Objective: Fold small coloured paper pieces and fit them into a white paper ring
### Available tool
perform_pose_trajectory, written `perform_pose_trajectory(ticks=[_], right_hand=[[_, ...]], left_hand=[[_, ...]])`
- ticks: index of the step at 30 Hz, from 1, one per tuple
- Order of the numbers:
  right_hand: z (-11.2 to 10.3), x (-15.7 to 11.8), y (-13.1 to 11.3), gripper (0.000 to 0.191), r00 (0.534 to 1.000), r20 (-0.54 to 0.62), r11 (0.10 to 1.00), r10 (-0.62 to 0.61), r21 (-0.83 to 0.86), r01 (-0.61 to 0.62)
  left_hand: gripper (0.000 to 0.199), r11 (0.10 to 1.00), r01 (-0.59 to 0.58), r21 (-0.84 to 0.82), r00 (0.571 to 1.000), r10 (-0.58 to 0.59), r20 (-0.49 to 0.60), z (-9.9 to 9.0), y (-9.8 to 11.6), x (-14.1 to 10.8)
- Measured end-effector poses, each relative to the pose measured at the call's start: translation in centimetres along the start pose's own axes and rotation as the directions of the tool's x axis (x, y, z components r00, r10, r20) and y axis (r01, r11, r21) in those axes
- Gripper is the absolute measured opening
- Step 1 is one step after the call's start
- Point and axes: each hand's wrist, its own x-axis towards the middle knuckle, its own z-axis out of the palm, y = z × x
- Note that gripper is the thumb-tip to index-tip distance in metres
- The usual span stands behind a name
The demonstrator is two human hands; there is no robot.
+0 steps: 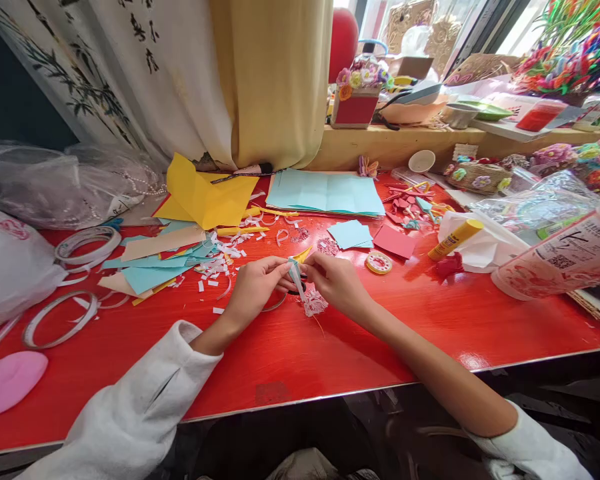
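Observation:
Near the middle of the red table (300, 360), my left hand (261, 285) pinches a small folded light-blue paper piece (296, 275) from the left. My right hand (336, 279) is closed at the right side of the same piece, its fingertips by a yellow paper tip (303, 254) that points up and right. A pale strip hangs down from between the hands. Below them lies a pinkish shredded cluster (315, 303) with a thin thread. Something dark, partly hidden, shows under the fingers of my left hand.
Paper scraps and blue sheets (163, 272) lie left, with tape rolls (60, 320) beyond. Behind are yellow paper (205, 200) and a blue stack (325, 192). To the right are a small tape roll (379, 262), red paper (395, 241), a glue stick (455, 240) and a large bottle (555, 257).

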Motion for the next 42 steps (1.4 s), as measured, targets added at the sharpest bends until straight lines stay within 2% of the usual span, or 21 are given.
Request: perform_pose_trajectory(ticks=[16,27,42], right_hand=[[0.67,-0.36,0.14,0.019,0.999,0.027,0.992,-0.037,-0.12,0.04],[0.87,-0.39,-0.05,0.018,0.999,0.035,0.985,0.032,-0.172,-0.025],[1.0,-0.34,-0.09,0.016,0.998,0.032,0.983,0.047,-0.181,-0.04]], left_hand=[[0.022,1.0,-0.004,0.023,0.999,0.005,-0.037,0.28,-0.69,0.06],[0.021,1.0,0.001,0.022,0.999,0.0,-0.036,0.45,-0.72,0.02],[0.023,1.0,0.009,0.014,1.0,-0.009,-0.012,0.42,-0.76,0.16]])
